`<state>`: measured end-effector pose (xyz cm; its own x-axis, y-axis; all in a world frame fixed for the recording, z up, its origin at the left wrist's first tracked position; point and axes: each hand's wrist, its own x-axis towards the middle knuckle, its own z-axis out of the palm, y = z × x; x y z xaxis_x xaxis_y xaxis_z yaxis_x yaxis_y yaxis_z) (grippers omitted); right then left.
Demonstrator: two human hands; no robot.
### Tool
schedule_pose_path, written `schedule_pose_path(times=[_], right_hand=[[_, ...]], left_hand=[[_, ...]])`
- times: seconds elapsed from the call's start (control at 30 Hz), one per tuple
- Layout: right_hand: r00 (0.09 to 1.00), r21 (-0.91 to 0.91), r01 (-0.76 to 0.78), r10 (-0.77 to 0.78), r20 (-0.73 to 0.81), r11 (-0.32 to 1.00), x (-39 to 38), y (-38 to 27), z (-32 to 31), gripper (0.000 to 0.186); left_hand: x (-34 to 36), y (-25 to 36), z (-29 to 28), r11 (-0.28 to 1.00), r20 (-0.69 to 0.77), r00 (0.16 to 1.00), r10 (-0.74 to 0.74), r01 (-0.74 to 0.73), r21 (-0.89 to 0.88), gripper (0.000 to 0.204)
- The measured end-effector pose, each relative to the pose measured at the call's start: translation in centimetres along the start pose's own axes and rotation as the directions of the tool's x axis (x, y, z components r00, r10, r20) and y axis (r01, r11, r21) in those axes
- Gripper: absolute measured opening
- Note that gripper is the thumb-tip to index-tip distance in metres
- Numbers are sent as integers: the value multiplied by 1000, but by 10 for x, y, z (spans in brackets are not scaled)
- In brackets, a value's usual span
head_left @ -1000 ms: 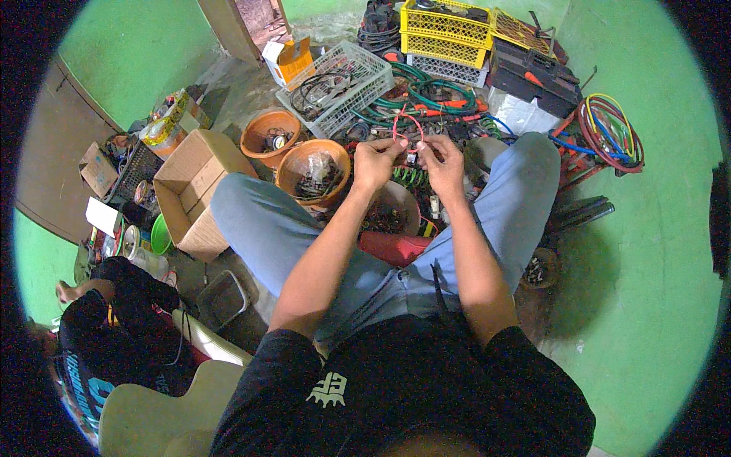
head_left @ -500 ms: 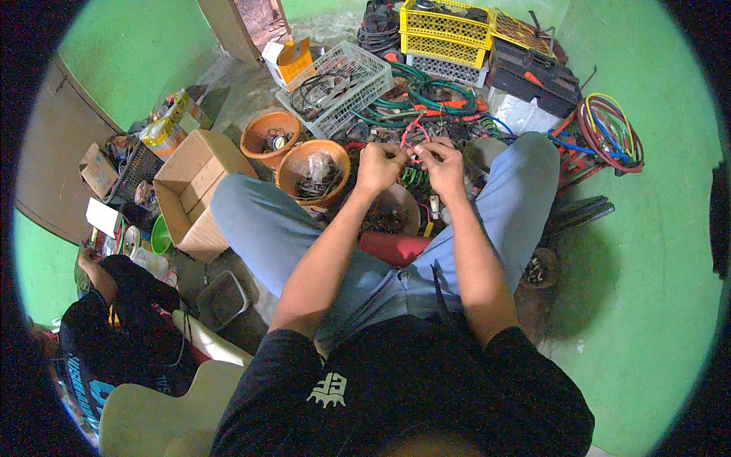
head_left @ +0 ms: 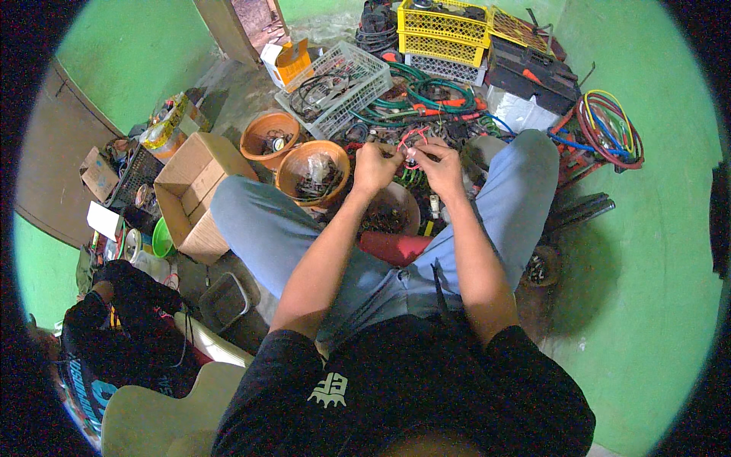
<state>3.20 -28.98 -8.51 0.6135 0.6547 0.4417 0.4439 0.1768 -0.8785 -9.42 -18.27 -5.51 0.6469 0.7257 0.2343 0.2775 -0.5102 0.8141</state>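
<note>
A thin red cord or wire [head_left: 415, 131] is bent in a loop between my hands, in front of my bent knees. My left hand [head_left: 375, 167] pinches it with thumb and fingers curled. My right hand [head_left: 438, 165] pinches it from the other side, the two hands' fingertips close together over a small pale piece that I cannot make out. Beneath them lie green coiled hose, a bowl of small parts [head_left: 390, 213] and jumbled tools. Two orange tubs of parts [head_left: 295, 174] stand left of my left hand.
An open cardboard box [head_left: 183, 213] is at left, near a person in black [head_left: 129, 343]. A grey crate [head_left: 312, 110], yellow crates [head_left: 442, 23] and a black toolbox [head_left: 518, 68] stand at the back. Coloured hoses [head_left: 620, 141] lie right, beside a green wall [head_left: 655, 305].
The upright red loop has tilted lower between my hands, and my fingertips have drawn closer together. The other person's arm has moved.
</note>
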Motion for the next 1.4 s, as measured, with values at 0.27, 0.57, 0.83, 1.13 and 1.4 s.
schedule_pose_path(times=[0.27,0.57,0.83,1.13,1.4], right_hand=[[998,34,2,0,-60,999,1,17,-3,17],[834,525,-508,541,104,683,7,9,-21,29],[685,281,-698,728,-4,658,3,13,-21,48],[777,457,-546,628,-38,703,5,21,-23,24],[874,-604,251,-445,-194,756,2,-19,-16,10]], left_hand=[[-4,9,7,997,-7,997,79,-79,27,21],[1,-3,6,887,71,950,305,-311,341,25],[10,-17,1,970,151,989,11,-47,239,30],[4,5,-7,946,204,971,-128,181,-268,48],[4,-3,-10,1000,-32,999,17,-17,16,36]])
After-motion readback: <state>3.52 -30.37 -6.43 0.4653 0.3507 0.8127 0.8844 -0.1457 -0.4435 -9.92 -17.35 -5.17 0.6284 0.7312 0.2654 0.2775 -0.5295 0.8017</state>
